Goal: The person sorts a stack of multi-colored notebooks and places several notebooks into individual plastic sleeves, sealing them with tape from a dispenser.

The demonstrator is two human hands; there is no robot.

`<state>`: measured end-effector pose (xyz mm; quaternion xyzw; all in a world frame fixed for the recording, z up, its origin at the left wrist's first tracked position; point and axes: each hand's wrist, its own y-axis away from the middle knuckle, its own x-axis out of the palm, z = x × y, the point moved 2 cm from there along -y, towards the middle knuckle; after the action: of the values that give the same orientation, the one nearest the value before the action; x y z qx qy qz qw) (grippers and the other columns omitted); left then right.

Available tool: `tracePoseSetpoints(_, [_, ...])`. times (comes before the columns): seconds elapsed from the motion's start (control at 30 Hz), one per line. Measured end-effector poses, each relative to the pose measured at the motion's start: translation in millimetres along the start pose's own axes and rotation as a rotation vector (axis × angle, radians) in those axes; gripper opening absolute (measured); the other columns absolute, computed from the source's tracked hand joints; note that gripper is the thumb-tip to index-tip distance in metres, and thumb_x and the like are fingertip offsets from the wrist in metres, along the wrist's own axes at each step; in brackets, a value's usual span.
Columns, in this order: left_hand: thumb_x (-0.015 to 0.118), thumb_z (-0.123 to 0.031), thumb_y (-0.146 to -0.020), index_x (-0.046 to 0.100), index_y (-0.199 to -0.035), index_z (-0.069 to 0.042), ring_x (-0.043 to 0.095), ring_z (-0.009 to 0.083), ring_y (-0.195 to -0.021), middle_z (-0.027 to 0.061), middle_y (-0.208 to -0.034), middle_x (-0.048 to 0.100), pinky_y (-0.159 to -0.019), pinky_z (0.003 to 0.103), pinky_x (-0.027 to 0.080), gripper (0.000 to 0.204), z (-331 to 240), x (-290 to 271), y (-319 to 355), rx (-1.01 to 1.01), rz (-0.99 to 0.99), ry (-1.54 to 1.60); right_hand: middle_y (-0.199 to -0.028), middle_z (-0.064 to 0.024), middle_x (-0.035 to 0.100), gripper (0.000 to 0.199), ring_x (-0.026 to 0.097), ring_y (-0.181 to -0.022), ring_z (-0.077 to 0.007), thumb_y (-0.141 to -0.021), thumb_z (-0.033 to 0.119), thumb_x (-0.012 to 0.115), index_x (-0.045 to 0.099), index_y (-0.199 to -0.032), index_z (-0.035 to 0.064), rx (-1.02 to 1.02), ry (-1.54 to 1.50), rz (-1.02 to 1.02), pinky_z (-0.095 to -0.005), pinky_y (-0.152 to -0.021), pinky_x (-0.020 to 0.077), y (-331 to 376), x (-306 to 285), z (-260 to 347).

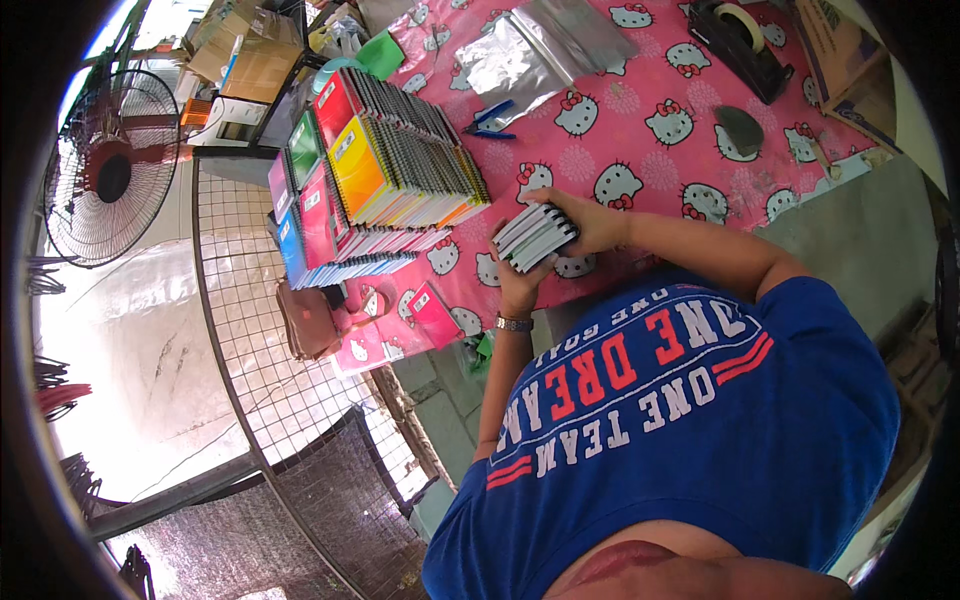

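Head view, looking down over a blue shirt [690,420]. Both hands grasped a small stack of notebooks [535,236] above the near edge of a pink cartoon-cat tablecloth [640,150]: the left hand [517,288], wearing a wristwatch [513,323], gripped it from below; the right hand [590,222] closed over its top. To the left stood rows of spiral notebooks [380,180] with coloured covers. Farther back lay silver foil bags [530,50], a blue clip [490,118] and a tape dispenser [745,40]. A fan [110,170] stood at far left.
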<state>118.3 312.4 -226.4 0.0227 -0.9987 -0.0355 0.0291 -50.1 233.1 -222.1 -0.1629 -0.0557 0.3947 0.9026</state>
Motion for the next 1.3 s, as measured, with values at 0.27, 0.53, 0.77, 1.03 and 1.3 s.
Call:
tracePoseSetpoints(0.27, [0.078,0.000,-0.065,0.026,-0.131,-0.007,0.052,0.0236,-0.113,0.0120,-0.121,0.050,-0.095,0.036,0.045,0.084,15,-6,2,-0.004,-0.062,-0.114,-0.120,-0.0133,0.053,0.091,0.053,-0.114,-0.0246,-0.063,0.010,0.082,0.030,-0.137,0.0095,0.047,0.104,-0.071,-0.0374,-0.096,0.0430,6,8,-9])
tracePoseSetpoints(0.53, [0.078,-0.004,-0.067,0.043,-0.123,-0.003,0.056,0.0216,-0.107,0.0111,-0.115,0.058,-0.090,0.034,0.047,0.066,29,-10,6,0.074,0.019,-0.336,-0.117,-0.0165,0.055,0.084,0.056,-0.111,-0.0290,-0.061,0.017,0.083,0.037,-0.130,0.0044,0.085,0.117,-0.077,-0.0383,-0.093,0.0451,18,14,-37])
tracePoseSetpoints(0.77, [0.076,-0.010,-0.072,0.058,-0.115,-0.003,0.061,0.0197,-0.101,0.0075,-0.114,0.063,-0.085,0.033,0.048,0.048,53,-20,3,0.210,0.053,-0.594,-0.136,-0.0198,0.043,0.101,0.033,-0.134,-0.0330,-0.064,0.034,0.080,0.024,-0.142,0.0019,-0.105,0.617,0.076,-0.0426,-0.110,0.0291,1,-14,27])
tracePoseSetpoints(1.03, [0.075,-0.013,-0.071,0.047,-0.128,-0.003,0.049,0.0299,-0.119,0.0139,-0.126,0.054,-0.107,0.044,0.028,0.065,106,-51,14,0.053,0.013,-0.249,-0.133,-0.0206,0.043,0.090,0.036,-0.130,-0.0317,-0.072,0.048,0.069,0.034,-0.137,-0.0030,-0.159,1.139,0.162,-0.0440,-0.110,0.0266,-14,36,53])
tracePoseSetpoints(1.3, [0.067,-0.032,-0.079,0.042,-0.133,-0.007,0.029,0.0391,-0.132,0.0175,-0.138,0.040,-0.109,0.054,0.019,0.065,46,-142,72,-0.139,-0.687,-1.374,-0.103,-0.0118,0.057,0.060,0.056,-0.097,-0.0272,-0.070,0.045,0.071,0.055,-0.107,0.0009,-0.202,1.089,0.133,-0.0389,-0.086,0.0458,-15,22,41])
